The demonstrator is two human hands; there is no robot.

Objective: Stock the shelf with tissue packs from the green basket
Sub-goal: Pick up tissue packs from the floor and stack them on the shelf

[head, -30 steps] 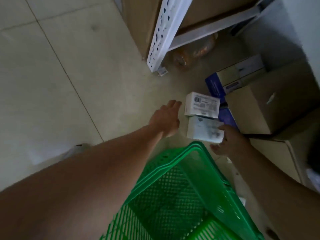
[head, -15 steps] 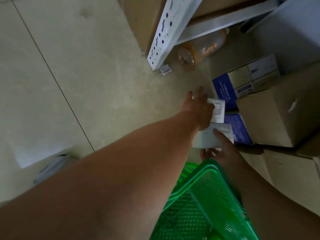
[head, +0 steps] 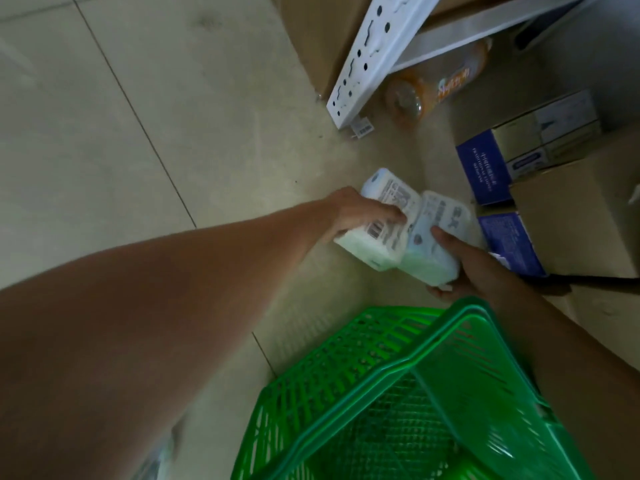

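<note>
Green basket (head: 408,393), nearest: mesh plastic, what shows of its inside bare. Beyond its rim, two tissue packs held just above the floor (head: 145,140), side by side and touching, long axes running away from the viewer. Left pack (head: 377,230): white wrap, barcode and print on top, left hand (head: 360,213) in closed grip over it. Right pack (head: 433,244): pale, soft-cornered, right hand (head: 460,265) clasping it. Farthest: shelf upright (head: 367,60), up and slightly right; either hand about equally near.
</note>
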